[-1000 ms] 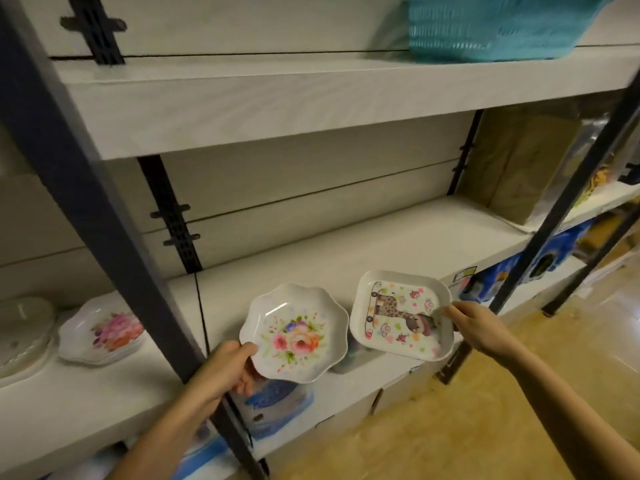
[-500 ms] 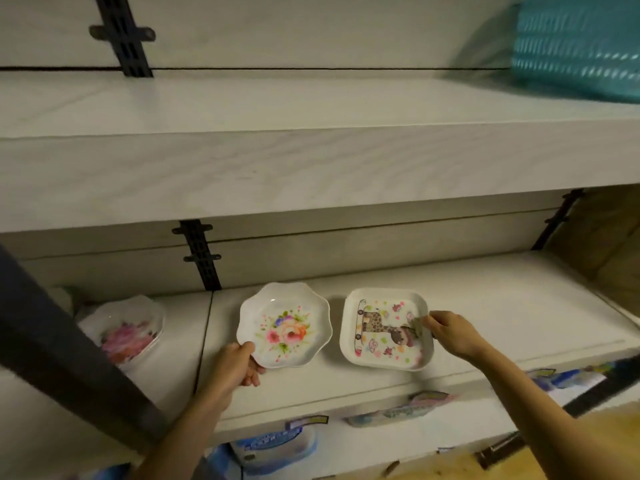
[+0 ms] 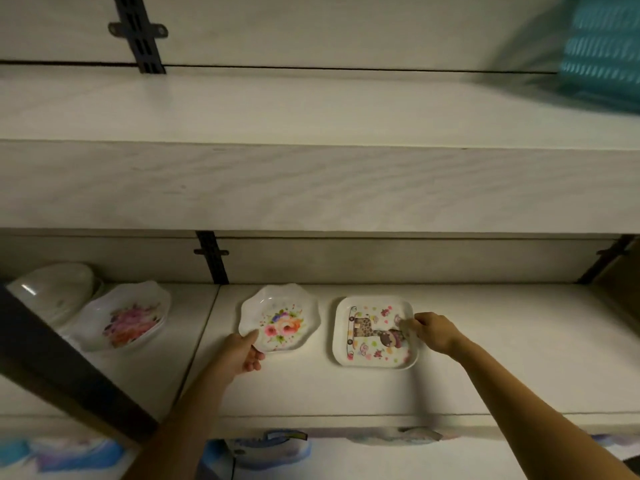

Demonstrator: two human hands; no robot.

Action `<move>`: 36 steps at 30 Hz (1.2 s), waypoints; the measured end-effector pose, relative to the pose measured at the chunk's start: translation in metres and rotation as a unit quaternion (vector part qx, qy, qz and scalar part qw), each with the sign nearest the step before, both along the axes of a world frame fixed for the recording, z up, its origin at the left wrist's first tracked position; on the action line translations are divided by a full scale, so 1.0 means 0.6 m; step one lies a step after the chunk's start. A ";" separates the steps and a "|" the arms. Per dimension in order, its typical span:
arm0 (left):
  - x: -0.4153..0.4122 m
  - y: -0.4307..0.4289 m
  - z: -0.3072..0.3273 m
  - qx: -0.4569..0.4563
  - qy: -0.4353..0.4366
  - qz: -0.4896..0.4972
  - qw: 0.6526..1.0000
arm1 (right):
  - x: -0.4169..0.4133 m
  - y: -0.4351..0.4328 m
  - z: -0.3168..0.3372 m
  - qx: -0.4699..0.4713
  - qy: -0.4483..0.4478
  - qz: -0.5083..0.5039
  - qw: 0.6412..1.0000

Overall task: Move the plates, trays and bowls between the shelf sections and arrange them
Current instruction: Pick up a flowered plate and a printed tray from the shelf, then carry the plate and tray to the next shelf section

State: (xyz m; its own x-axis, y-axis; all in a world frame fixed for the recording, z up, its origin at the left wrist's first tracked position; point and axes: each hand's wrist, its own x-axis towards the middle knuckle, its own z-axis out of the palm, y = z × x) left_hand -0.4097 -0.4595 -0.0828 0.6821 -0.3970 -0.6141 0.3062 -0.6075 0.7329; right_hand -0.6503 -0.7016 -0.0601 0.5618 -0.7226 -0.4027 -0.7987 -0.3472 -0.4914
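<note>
A scalloped white plate with a flower print (image 3: pixel 281 318) lies on the middle shelf board (image 3: pixel 485 358), and my left hand (image 3: pixel 239 351) grips its near-left rim. To its right a square white tray with a cartoon giraffe (image 3: pixel 370 334) lies flat on the same board. My right hand (image 3: pixel 433 330) pinches that tray's right rim. In the left shelf section sits another flowered plate (image 3: pixel 126 318), with a pale lidded dish (image 3: pixel 55 289) behind it.
A dark upright post (image 3: pixel 59 362) crosses the left foreground between the sections. The upper shelf (image 3: pixel 311 188) overhangs closely above the plates. A teal basket (image 3: pixel 602 46) stands on it at the right. Packaged goods (image 3: pixel 266 445) show on the shelf below.
Both hands have carried the plate and the tray from in front of the shelf onto the middle board. My view has shifted left and closer to the shelf.
</note>
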 end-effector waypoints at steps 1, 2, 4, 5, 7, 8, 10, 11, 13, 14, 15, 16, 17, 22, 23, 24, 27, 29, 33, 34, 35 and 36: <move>-0.002 -0.002 0.004 0.004 -0.005 -0.001 1.000 | 0.005 -0.004 -0.001 0.003 -0.001 0.002 1.000; -0.004 -0.001 0.009 0.014 -0.018 -0.004 1.000 | 0.011 -0.008 -0.002 0.003 0.000 0.006 1.000; -0.011 0.005 0.019 0.038 -0.056 -0.019 0.998 | 0.023 -0.013 0.000 -0.005 0.016 0.020 1.000; -0.013 0.011 0.024 0.043 -0.075 -0.026 0.996 | 0.030 -0.017 0.000 -0.009 0.026 0.027 0.999; -0.016 0.026 0.034 0.045 -0.102 -0.036 0.993 | 0.040 -0.026 -0.005 -0.016 0.050 0.037 0.998; -0.016 0.034 0.037 0.043 -0.110 -0.044 0.992 | 0.044 -0.030 -0.009 -0.021 0.062 0.041 0.997; -0.016 0.045 0.040 0.046 -0.125 -0.077 0.988 | 0.050 -0.035 -0.017 -0.030 0.079 0.033 0.996; -0.017 0.050 0.041 0.048 -0.132 -0.093 0.986 | 0.051 -0.036 -0.021 -0.035 0.084 0.024 0.996; -0.021 0.053 0.044 0.049 -0.145 -0.113 0.982 | 0.051 -0.033 -0.026 -0.063 0.095 0.008 0.993; -0.024 0.054 0.047 0.050 -0.154 -0.122 0.979 | 0.050 -0.028 -0.025 -0.085 0.096 0.005 0.992; -0.028 0.054 0.051 0.051 -0.165 -0.133 0.976 | 0.049 -0.023 -0.021 -0.108 0.089 0.005 0.990; -0.032 0.055 0.055 0.053 -0.179 -0.142 0.972 | 0.047 -0.018 -0.015 -0.126 0.072 0.012 0.989; -0.036 0.056 0.060 0.055 -0.192 -0.152 0.968 | 0.046 -0.010 -0.007 -0.138 0.048 0.028 0.989; -0.052 0.078 0.088 0.067 -0.209 -0.181 0.959 | 0.047 0.051 0.044 -0.190 -0.038 0.204 0.960; -0.056 0.086 0.092 0.068 -0.206 -0.184 0.959 | 0.049 0.066 0.053 -0.193 -0.045 0.233 0.952; -0.061 0.095 0.096 0.067 -0.203 -0.184 0.959 | 0.052 0.083 0.061 -0.195 -0.051 0.259 0.945; -0.073 0.128 0.108 0.061 -0.203 -0.180 0.961 | 0.066 0.130 0.071 -0.197 -0.069 0.320 0.924; -0.079 0.153 0.111 0.060 -0.188 -0.171 0.965 | 0.075 0.157 0.071 -0.196 -0.079 0.349 0.913; -0.091 0.209 0.112 0.054 -0.184 -0.126 0.973 | 0.095 0.212 0.074 -0.189 -0.094 0.409 0.888; -0.091 0.226 0.113 0.069 -0.201 -0.122 0.969 | 0.100 0.228 0.076 -0.186 -0.100 0.421 0.882; -0.091 0.243 0.116 0.084 -0.216 -0.119 0.965 | 0.105 0.244 0.078 -0.185 -0.104 0.433 0.876; -0.091 0.262 0.118 0.095 -0.227 -0.117 0.962 | 0.109 0.260 0.080 -0.182 -0.106 0.444 0.871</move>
State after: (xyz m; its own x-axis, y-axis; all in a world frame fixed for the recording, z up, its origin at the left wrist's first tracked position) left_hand -0.4646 -0.3024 -0.0123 0.8028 -0.4817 -0.3514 -0.1798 -0.7575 0.6276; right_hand -0.5846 -0.5455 -0.0119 0.9981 -0.0236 -0.0570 -0.0408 -0.9455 -0.3232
